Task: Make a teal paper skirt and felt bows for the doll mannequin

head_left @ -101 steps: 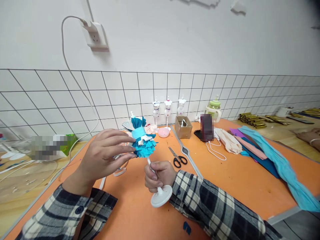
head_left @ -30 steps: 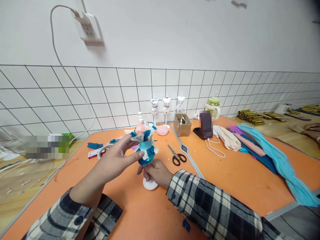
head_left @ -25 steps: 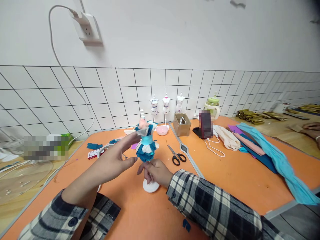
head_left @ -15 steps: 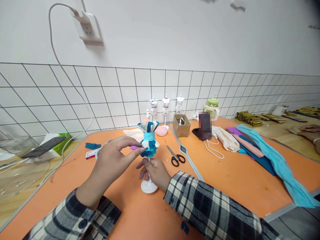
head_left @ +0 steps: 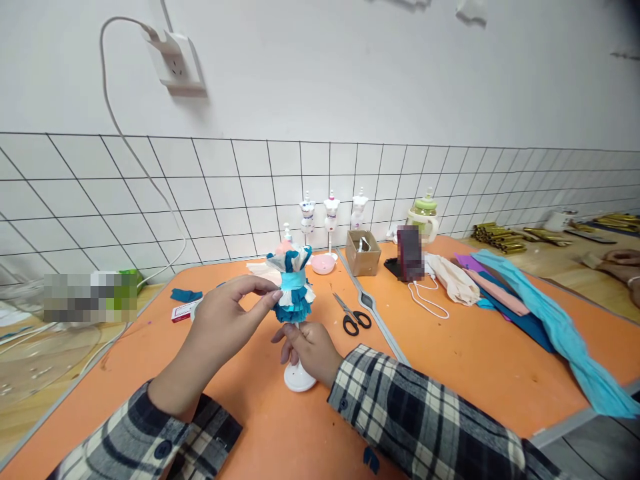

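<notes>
left hand (head_left: pixel 220 327): thumb and fingers pinched at the left edge of the small paper dress (head_left: pixel 293 293)
right hand (head_left: pixel 313 350): fingers curled round the stand (head_left: pixel 299 379) just below the skirt
dress: blue and white, worn upright on the stand, above the orange counter (head_left: pixel 445 373)
scissors (head_left: pixel 352 316): lying open to the right of the dress
cardboard box (head_left: pixel 363 255): behind the scissors
pink dish (head_left: pixel 323 265): just left of the box

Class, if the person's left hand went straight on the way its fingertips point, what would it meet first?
The left hand would most likely meet the ruffled blue-and-white dress first. Its fingertips are right at the dress's side, perhaps touching; depth is hard to judge here.
</notes>
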Action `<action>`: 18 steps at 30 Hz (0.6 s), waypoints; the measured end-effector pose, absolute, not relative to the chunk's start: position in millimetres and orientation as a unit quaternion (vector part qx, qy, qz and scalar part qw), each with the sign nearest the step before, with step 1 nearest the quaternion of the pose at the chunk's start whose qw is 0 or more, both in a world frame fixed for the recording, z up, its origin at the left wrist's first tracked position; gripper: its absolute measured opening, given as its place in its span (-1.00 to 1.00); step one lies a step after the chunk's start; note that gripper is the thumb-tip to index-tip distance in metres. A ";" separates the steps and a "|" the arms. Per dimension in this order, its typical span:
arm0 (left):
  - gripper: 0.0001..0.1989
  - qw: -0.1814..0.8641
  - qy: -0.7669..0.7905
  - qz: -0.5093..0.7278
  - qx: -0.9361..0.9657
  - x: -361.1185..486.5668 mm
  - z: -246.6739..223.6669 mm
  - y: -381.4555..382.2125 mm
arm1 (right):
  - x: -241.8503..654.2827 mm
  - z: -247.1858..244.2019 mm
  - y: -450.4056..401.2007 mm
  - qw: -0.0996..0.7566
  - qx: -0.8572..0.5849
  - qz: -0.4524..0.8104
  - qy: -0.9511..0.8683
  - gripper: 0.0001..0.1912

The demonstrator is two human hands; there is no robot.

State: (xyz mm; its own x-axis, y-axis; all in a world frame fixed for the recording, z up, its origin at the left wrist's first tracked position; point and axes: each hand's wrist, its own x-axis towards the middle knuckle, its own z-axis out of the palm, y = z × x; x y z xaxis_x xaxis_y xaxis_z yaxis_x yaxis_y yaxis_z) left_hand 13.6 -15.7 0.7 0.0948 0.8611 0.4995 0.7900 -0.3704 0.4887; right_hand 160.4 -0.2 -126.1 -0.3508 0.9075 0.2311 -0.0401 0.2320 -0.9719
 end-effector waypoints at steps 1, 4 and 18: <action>-0.70 0.053 0.560 0.369 0.739 12.9 2.0 -15.1 | 160.5 -126.2 0.0 0.458 -0.342 0.521 -0.634 -0.21; -0.70 0.058 0.559 0.360 0.745 9.3 5.7 -13.2 | 161.2 -126.1 0.8 0.460 -0.343 0.524 -0.629 -0.21; -0.66 0.106 0.538 0.357 0.756 7.7 5.7 -10.8 | 164.7 -129.9 3.3 0.466 -0.354 0.478 -0.655 -0.27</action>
State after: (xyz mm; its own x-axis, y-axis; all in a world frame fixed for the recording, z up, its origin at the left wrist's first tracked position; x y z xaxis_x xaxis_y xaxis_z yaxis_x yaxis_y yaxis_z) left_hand 7.7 -10.8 5.7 0.1657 0.8893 0.4262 0.7378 -0.3985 0.5448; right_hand 164.7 3.3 -129.9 -0.3153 0.9090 0.2724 0.0189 0.2930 -0.9559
